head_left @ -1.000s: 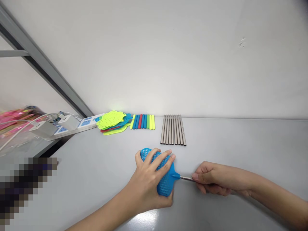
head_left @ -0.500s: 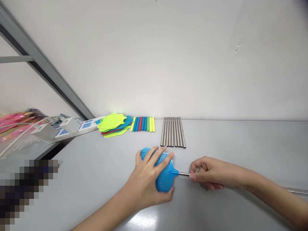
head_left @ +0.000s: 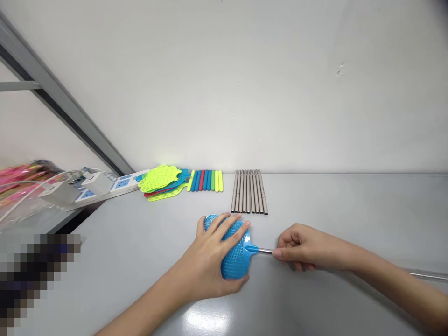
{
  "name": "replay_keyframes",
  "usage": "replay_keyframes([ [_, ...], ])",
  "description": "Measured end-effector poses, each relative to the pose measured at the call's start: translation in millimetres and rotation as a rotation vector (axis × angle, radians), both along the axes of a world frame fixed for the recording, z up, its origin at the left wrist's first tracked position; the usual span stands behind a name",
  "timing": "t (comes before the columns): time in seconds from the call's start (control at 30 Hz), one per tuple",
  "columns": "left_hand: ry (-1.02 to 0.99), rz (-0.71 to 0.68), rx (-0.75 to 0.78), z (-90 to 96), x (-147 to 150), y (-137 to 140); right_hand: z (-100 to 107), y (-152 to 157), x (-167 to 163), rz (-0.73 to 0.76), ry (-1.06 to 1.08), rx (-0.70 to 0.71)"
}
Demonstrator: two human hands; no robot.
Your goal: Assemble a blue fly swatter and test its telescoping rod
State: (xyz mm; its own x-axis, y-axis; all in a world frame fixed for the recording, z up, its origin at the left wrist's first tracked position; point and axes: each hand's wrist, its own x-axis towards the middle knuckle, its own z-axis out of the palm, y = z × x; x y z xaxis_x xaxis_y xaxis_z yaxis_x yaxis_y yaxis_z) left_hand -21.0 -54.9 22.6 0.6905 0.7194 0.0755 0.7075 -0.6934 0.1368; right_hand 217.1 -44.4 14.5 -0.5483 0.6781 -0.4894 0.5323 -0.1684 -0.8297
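My left hand (head_left: 213, 256) lies over a blue fly swatter head (head_left: 236, 263), fingers across its mesh and thumb at its near edge, gripping it. A thin metal rod (head_left: 265, 251) runs from the head's narrow neck toward the right. My right hand (head_left: 301, 247) pinches this rod between thumb and curled fingers, a short way from the neck. The fingers hide part of the rod. A shiny metal length (head_left: 429, 275) shows beyond my right forearm; whether it is the same rod cannot be seen.
Behind my hands lies a row of metal tubes (head_left: 249, 191). Left of them are coloured handle grips (head_left: 205, 181) and a pile of swatter heads (head_left: 161, 179). A power strip (head_left: 122, 184) with chargers (head_left: 96, 183) sits at the left edge, beside pink bagged items (head_left: 24, 179). A wall closes the back.
The view has shifted slightly, and most things sit a little further left. My right thumb and fingers have changed position slightly on the rod. My left hand keeps its hold on the swatter head.
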Motion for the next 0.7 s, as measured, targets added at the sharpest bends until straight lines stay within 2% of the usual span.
replay_keyframes([
  [0.2,-0.022,-0.076,-0.022,1.4,-5.2,4.6,0.5,0.5,3.0,0.015,0.03,-0.025],
  [0.7,0.019,-0.063,-0.072,-2.6,-2.7,4.5,-1.5,0.9,5.4,0.003,0.111,0.003],
])
